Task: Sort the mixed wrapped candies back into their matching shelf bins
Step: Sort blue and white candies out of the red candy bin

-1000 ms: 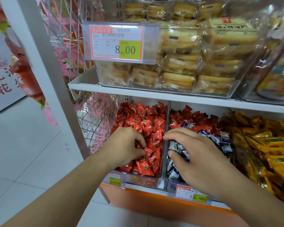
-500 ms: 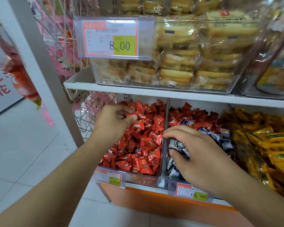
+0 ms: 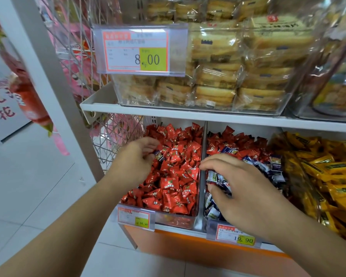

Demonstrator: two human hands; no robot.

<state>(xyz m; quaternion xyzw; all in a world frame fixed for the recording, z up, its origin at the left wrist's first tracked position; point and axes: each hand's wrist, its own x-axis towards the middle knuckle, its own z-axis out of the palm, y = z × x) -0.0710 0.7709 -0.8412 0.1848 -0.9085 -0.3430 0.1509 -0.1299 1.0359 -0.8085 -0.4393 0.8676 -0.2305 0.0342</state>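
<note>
A clear bin point(image 3: 176, 221) on the lower shelf is full of red wrapped candies point(image 3: 176, 176). My left hand point(image 3: 135, 156) hovers over its left side, fingers loosely spread, next to a dark blue candy point(image 3: 158, 155) lying among the red ones. The bin to the right point(image 3: 203, 196) holds blue-and-white candies point(image 3: 272, 166) in front and red ones point(image 3: 238, 140) at the back. My right hand point(image 3: 246, 188) reaches into that bin, its curled fingers gripping several blue-and-white candies point(image 3: 218, 179).
Yellow wrapped candies point(image 3: 328, 176) fill the bin at far right. The upper shelf point(image 3: 188, 114) carries clear boxes of packed cakes point(image 3: 228, 76) with a price tag point(image 3: 137, 50). A wire rack point(image 3: 112, 140) and white post point(image 3: 48, 76) stand left. Price tags point(image 3: 135, 216) line the front.
My left hand has moved from the front of the red bin up toward its back left and opened its fingers. My right hand has stayed in the mixed bin.
</note>
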